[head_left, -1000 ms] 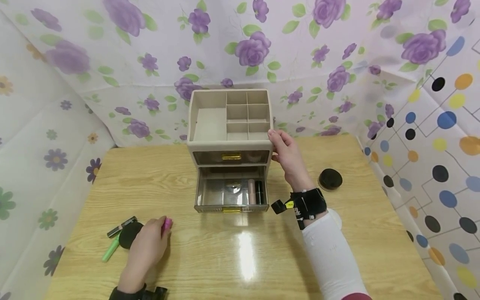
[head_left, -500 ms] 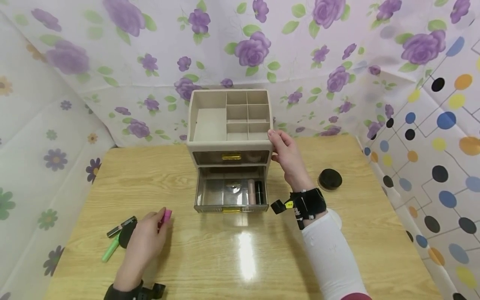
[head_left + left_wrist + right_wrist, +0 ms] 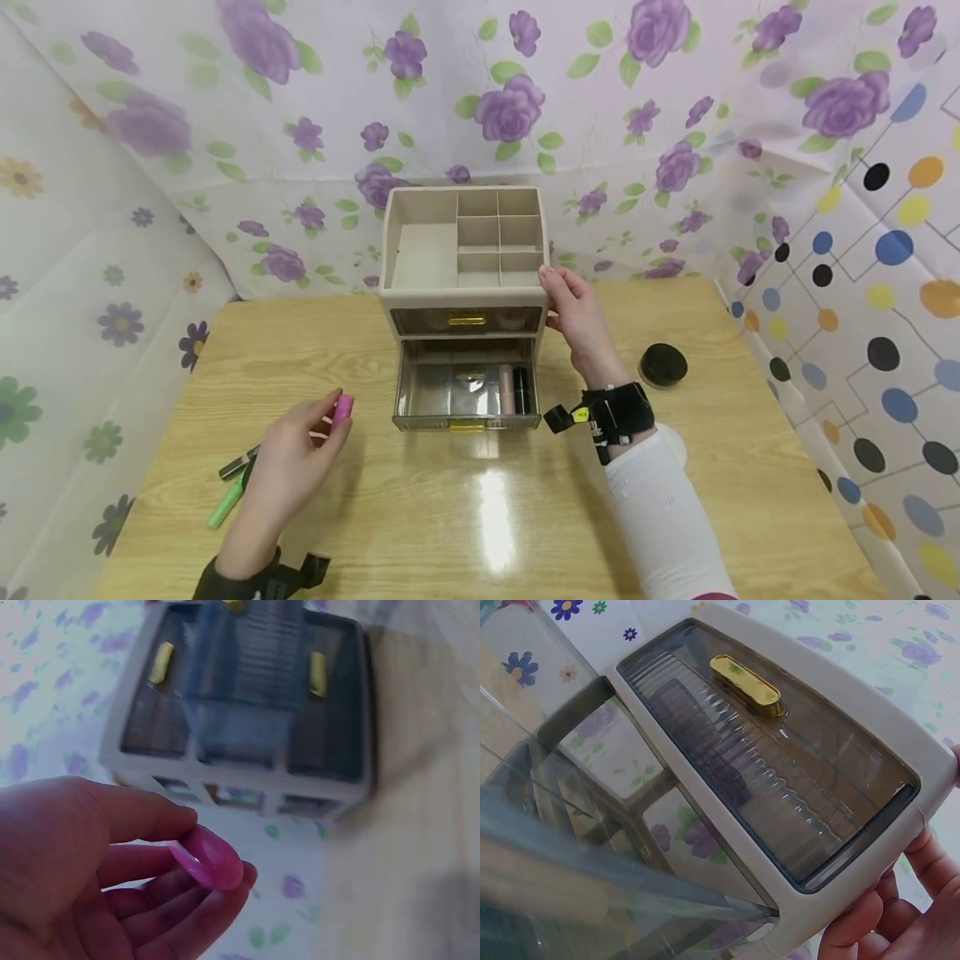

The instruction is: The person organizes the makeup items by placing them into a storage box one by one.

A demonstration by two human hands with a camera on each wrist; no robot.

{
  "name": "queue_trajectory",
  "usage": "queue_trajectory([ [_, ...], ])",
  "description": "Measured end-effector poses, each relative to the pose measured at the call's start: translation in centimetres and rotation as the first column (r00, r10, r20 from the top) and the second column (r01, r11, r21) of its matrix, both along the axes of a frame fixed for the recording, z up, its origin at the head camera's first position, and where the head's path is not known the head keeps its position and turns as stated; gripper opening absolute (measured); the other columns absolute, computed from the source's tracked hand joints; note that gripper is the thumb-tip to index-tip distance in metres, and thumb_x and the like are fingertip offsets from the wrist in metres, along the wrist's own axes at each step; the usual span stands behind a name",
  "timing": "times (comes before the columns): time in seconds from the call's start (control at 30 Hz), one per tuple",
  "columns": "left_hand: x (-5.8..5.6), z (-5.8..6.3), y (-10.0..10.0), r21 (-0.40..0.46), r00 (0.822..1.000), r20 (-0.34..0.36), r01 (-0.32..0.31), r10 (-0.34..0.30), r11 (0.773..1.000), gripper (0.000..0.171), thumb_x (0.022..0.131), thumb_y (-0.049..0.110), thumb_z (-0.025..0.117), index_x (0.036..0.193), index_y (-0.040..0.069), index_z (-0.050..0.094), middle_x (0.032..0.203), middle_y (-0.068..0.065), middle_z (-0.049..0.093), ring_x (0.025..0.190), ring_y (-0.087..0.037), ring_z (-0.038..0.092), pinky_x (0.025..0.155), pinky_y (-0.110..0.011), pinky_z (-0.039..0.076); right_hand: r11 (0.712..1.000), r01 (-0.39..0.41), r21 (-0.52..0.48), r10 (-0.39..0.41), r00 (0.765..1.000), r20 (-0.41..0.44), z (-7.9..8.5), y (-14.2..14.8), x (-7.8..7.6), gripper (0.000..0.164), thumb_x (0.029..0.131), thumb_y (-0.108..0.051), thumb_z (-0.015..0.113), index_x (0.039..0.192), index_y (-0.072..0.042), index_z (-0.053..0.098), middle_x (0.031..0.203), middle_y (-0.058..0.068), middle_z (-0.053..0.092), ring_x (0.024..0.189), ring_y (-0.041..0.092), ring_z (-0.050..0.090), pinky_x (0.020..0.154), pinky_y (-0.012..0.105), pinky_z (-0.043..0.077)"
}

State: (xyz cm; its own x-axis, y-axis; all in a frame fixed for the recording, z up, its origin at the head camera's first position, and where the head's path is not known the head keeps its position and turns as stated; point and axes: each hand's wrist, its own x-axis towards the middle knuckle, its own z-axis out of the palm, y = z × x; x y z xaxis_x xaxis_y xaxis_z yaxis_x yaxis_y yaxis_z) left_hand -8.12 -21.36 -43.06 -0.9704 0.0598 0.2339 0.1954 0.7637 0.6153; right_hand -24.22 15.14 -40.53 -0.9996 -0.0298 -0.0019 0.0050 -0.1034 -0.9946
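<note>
Pink and glossy, a small piece [image 3: 217,862] is sitting between the fingertips of the left hand [image 3: 288,457], which are pinching it over the table [image 3: 420,517]. Taking the cabinet [image 3: 461,295] as the middle of the clock in the head view, the piece is lying toward eight o'clock, apart from the pulled-out lower drawer [image 3: 427,422]. At three o'clock the right hand [image 3: 579,322] is gripping the cabinet's side, its fingers bending against the edge near the top compartments.

Above, the upper drawer [image 3: 420,320] is sitting pushed in. Inside the lower one, a pale pink tube [image 3: 507,389] and a black tube [image 3: 522,391] are resting side by side toward three o'clock. Between three and four o'clock, a black-topped jar [image 3: 663,365] is standing beyond the right hand. Farther out past the left hand, toward eight o'clock, a green tube [image 3: 227,502] and a dark tube [image 3: 237,464] are lying near each other.
</note>
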Motion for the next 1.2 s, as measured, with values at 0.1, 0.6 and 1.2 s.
queue_trajectory([
  [0.1, -0.1, 0.9, 0.6, 0.035, 0.998, -0.057, 0.019, -0.017, 0.999, 0.043, 0.100, 0.005, 0.075, 0.141, -0.006, 0.066, 0.110, -0.014, 0.075, 0.088, -0.022, 0.073, 0.069, -0.028, 0.062, 1.000, 0.000, -0.002, 0.000, 1.000, -0.002, 0.0, 0.0, 0.0, 0.028, 0.109, -0.045, 0.061, 0.109, -0.018, 0.065, 0.103, 0.001, 0.065, 0.092, 0.015, 0.065, 0.078, 0.032, 0.049],
  [0.6, -1.5, 3.6, 4.8, 0.181, 0.988, -0.071, 0.146, -0.135, 0.973, 0.046, 0.098, 0.003, 0.077, 0.142, -0.005, 0.065, 0.114, -0.013, 0.076, 0.091, -0.021, 0.074, 0.072, -0.025, 0.062, 1.000, 0.004, 0.008, -0.004, 1.000, 0.004, -0.1, -0.2, 0.0, 0.033, 0.108, -0.048, 0.060, 0.114, -0.017, 0.065, 0.104, 0.002, 0.065, 0.094, 0.016, 0.065, 0.078, 0.033, 0.049],
  [1.2, -6.1, 3.3, 9.6, 0.175, 0.962, 0.063, 0.250, -0.265, 0.952, 0.049, 0.099, 0.009, 0.077, 0.142, -0.010, 0.063, 0.107, -0.013, 0.074, 0.083, -0.017, 0.073, 0.068, -0.028, 0.060, 1.000, 0.015, 0.005, -0.015, 1.000, 0.004, 0.0, 0.0, 0.1, 0.032, 0.108, -0.049, 0.062, 0.102, -0.018, 0.066, 0.099, 0.001, 0.064, 0.090, 0.016, 0.063, 0.072, 0.028, 0.045],
])
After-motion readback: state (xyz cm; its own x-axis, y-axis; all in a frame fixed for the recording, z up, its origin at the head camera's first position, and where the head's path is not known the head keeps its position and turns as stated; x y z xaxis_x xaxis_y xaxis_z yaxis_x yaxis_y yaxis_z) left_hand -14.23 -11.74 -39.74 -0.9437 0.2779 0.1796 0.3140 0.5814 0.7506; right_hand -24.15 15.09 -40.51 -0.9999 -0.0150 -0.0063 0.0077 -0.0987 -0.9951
